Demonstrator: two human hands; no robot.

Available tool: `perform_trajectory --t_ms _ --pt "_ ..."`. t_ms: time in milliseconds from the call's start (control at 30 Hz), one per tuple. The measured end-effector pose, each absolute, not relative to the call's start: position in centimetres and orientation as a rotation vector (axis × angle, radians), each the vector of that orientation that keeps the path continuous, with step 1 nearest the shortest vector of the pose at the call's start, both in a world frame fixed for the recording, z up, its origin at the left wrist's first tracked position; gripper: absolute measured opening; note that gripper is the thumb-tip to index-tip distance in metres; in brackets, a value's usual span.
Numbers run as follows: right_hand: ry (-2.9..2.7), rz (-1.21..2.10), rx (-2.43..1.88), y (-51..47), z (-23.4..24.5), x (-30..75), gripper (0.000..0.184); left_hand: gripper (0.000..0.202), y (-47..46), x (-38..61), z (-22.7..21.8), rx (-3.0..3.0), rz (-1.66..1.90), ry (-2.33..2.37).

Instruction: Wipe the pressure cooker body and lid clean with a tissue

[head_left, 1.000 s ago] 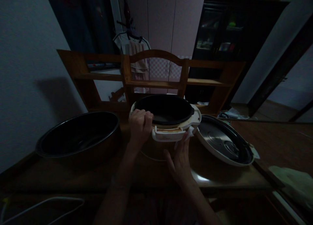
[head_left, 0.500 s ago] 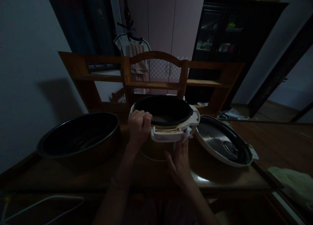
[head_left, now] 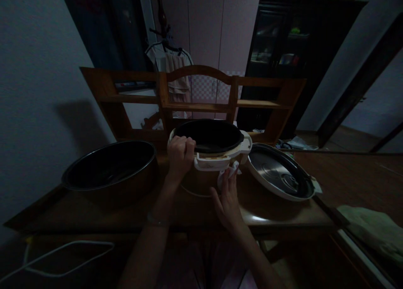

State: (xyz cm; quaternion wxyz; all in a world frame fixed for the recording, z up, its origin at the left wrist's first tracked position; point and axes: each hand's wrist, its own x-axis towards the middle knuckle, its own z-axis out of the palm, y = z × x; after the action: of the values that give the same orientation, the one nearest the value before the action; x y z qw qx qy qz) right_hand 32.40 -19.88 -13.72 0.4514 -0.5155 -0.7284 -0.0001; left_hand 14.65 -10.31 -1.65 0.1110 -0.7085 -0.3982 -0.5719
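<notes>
A white rice cooker [head_left: 214,161] with a dark open cavity stands on the wooden table [head_left: 176,213]. My left hand [head_left: 179,155] is curled over its left rim, gripping it. My right hand [head_left: 227,201] presses a white cloth [head_left: 227,174] against the cooker's front side below the rim, fingers lying flat on the cloth. The cooker's lid [head_left: 280,171] hangs open to the right, its shiny metal inner plate facing up.
A dark inner pot [head_left: 108,169] sits on the table at the left. A wooden shelf unit [head_left: 195,100] stands behind the cooker. A white cord [head_left: 63,255] lies at the lower left. A greenish cloth [head_left: 371,232] lies at the lower right. The room is dim.
My right hand has slid the white cloth left and down along the cooker's front. My left hand keeps its grip on the rim. The view shifted slightly.
</notes>
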Motion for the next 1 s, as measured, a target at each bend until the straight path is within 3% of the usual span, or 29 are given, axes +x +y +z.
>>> perform_trajectory --t_ms 233,667,1000 --pt "-1.696 -0.019 -1.157 -18.8 -10.7 32.5 0.078 0.042 -10.2 14.7 -1.7 -2.053 -1.669 -1.201" --pt "-1.834 0.001 -1.244 -23.0 -13.7 30.3 0.082 0.041 -9.9 14.5 -1.9 -2.045 -1.681 -1.203" --pt "-1.678 -0.046 -1.160 -19.4 -10.4 31.9 0.082 0.044 -9.7 14.5 -2.0 -2.025 -1.649 -1.248"
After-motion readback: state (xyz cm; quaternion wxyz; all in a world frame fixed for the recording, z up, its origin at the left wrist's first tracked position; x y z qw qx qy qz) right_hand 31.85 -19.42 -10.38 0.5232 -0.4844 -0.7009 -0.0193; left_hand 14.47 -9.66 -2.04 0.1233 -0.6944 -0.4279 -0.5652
